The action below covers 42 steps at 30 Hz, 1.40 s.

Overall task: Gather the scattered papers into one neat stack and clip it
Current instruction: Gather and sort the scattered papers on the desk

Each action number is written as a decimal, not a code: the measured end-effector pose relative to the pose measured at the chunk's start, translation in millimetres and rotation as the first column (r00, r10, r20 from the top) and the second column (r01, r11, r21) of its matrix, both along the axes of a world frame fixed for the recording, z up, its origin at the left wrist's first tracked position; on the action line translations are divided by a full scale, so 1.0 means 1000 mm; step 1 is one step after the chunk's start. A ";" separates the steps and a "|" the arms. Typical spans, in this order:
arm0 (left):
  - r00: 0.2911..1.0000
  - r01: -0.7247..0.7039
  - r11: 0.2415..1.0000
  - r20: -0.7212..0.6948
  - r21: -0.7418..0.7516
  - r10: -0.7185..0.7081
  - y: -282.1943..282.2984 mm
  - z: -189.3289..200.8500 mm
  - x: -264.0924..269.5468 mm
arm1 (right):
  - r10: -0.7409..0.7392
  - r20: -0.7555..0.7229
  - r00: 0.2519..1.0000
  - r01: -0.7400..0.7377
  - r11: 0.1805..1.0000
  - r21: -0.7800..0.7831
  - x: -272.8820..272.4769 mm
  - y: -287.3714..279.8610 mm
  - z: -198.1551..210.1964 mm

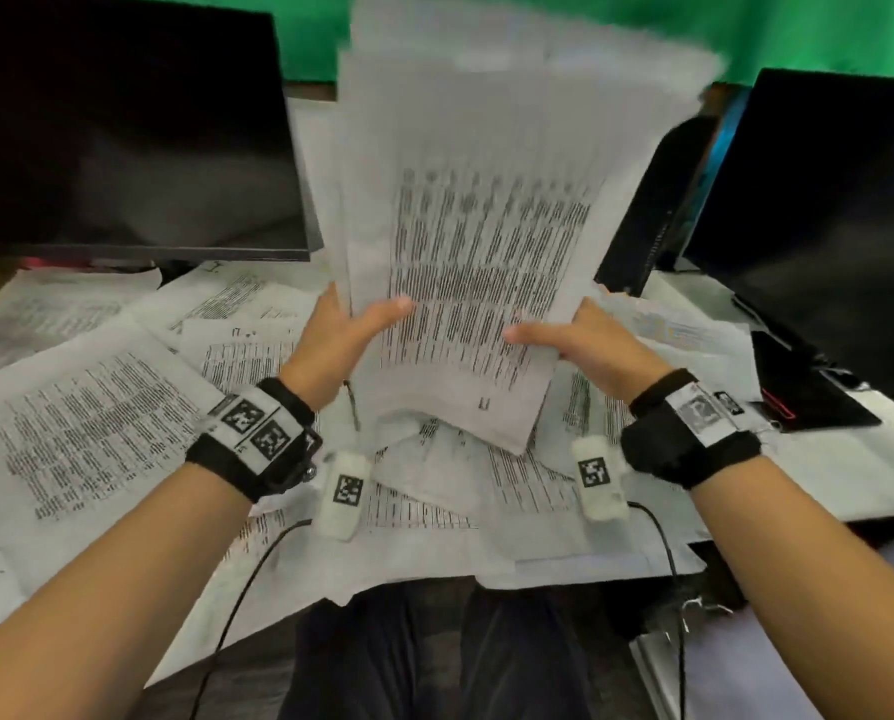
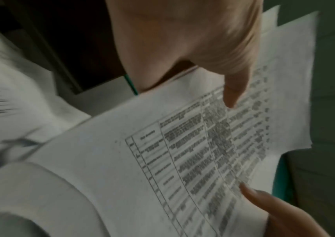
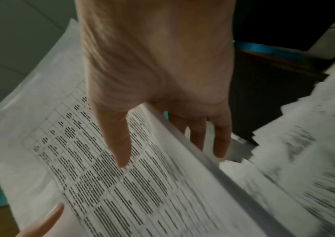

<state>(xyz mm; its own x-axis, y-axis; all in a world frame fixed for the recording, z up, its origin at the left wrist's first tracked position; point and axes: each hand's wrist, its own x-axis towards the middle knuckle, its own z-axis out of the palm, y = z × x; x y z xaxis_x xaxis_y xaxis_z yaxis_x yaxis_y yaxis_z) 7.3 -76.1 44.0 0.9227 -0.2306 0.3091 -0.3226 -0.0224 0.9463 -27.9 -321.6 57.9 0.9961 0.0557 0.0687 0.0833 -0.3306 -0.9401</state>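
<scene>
A thick stack of printed papers [image 1: 486, 210] is held upright above the desk, its sheets uneven at the top and blurred. My left hand [image 1: 348, 330] grips its left edge, thumb on the front page. My right hand [image 1: 564, 337] grips the right edge the same way. In the left wrist view the left hand [image 2: 203, 48] has its thumb on the tabled top sheet [image 2: 182, 160]. The right wrist view shows the right hand [image 3: 152, 80], thumb on the front page [image 3: 122, 192], fingers behind. More loose papers [image 1: 96, 423] lie scattered over the desk. No clip is identifiable.
A dark monitor [image 1: 122, 132] stands at the back left and another [image 1: 824, 226] at the right. A dark flat device [image 1: 808, 392] lies by the right monitor. Black cables [image 1: 247, 584] run over the desk's front edge above my lap.
</scene>
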 end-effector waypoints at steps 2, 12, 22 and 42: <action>0.985 0.108 0.975 -0.152 0.192 -0.079 0.007 -0.025 0.003 | 0.017 -0.140 0.990 -0.031 0.995 -0.098 -0.003 0.000 -0.023; 0.951 0.017 0.999 -0.310 0.036 -0.005 -0.018 -0.033 0.015 | -0.134 -0.094 0.986 0.092 0.929 -0.359 -0.013 -0.032 0.001; 0.650 0.113 0.993 -0.759 0.040 -0.043 -0.023 -0.098 0.007 | -0.243 -0.520 0.819 -0.391 0.426 -0.816 -0.047 -0.086 -0.106; 0.653 -0.088 0.981 -0.754 -0.172 -0.074 -0.022 -0.118 0.007 | 0.217 -0.188 0.958 -0.261 0.390 -0.883 -0.031 0.043 -0.065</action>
<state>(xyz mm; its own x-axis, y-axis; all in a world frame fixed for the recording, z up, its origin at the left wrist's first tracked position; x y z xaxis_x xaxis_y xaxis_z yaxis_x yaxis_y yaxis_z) 14.1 -98.1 -74.5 0.8552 -0.2391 -0.4598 0.5032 0.1705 0.8472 -59.1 -278.7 -7.5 0.9315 0.2994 -0.2066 0.2775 -0.9521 -0.1284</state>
